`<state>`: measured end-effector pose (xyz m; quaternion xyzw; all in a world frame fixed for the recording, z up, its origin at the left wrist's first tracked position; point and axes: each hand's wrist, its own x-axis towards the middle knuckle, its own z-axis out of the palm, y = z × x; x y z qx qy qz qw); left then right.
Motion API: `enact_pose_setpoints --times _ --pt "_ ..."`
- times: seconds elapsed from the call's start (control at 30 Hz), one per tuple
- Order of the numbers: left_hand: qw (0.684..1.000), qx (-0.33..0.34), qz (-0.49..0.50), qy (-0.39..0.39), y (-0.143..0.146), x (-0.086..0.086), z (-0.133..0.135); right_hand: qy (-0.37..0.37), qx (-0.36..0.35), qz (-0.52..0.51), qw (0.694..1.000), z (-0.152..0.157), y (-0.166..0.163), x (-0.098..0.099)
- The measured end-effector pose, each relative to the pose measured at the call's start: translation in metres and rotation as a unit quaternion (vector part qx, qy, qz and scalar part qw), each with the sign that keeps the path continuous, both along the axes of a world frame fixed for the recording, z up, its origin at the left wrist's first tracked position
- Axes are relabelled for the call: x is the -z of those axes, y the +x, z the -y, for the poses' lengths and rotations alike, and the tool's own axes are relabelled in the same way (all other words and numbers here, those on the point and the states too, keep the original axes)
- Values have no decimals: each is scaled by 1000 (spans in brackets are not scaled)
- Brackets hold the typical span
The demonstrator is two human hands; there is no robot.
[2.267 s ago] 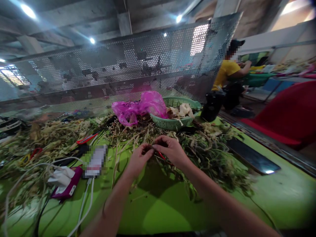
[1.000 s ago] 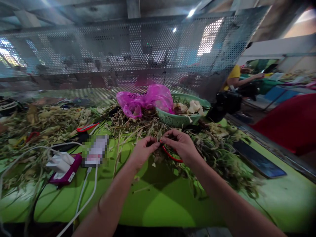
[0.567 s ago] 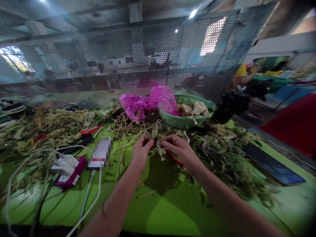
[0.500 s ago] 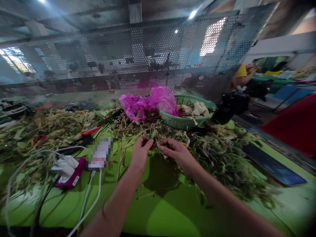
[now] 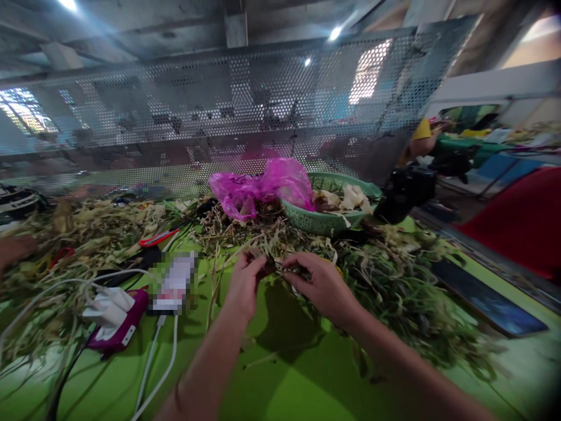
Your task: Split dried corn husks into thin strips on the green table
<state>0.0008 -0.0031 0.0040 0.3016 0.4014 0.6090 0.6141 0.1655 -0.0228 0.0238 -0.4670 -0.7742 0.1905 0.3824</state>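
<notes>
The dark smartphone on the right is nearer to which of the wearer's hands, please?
Right: the right hand is left of the dark smartphone, across the plant pile; the left hand is farther left.

"Gloomy in here, isn't it?"

"Up high, yes. The ceiling [image 5: 175, 29] is grey murk, though that lamp [image 5: 335, 33] flares white, and daylight glares through the window [image 5: 26, 111] at far left."

"And down here?"

"Softer. The green tabletop [image 5: 272, 392] pales toward its sides, but a dark shadow [image 5: 287, 321] spreads below the left hand [image 5: 243, 286] and right hand [image 5: 319, 286]. Between their fingertips, details blur."

"That pale-screened phone [image 5: 174, 280]?"

"Pixelated blocks. Beyond the perforated screen [image 5: 197, 128], shapes go fuzzy; the right-hand corners darken, and the right forearm [image 5: 407, 362] stretches long"
</notes>
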Motion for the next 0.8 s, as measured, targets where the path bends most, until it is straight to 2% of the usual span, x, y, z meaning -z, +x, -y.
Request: enact_pose_setpoints --times 0.07,0.1,0.17,0.23,0.27,0.37,0.5,0.63,0.73,0.8 --pt "989 -122 -81 24 -8 -7 1 3 24 17 1000 0 2 -2" --pt "972 -189 -127 57 -11 -11 3 5 33 25 999 1 2 -3" --pt "924 -252 -239 158 -13 -20 10 8 41 41 998 2 3 -7" --pt "879 -195 -343 268 -10 -26 17 9 25 52 998 4 4 -10" --pt "860 -133 -388 304 -8 -28 20 10 14 48 999 5 4 -12" --pt "829 -10 -463 312 -2 -26 22 15 6 -17 1000 8 5 -15" --pt "853 25 -447 269 1 -17 17 -7 40 -148 988 7 8 -15" --pt "893 77 -371 242 4 -12 17 -91 27 -272 958 2 9 -14" --pt "912 104 -328 222 7 -13 19 -158 -1 -317 935 0 7 -13" --pt "925 112 -301 204 9 -13 20 -173 -7 -323 930 -1 7 -12"
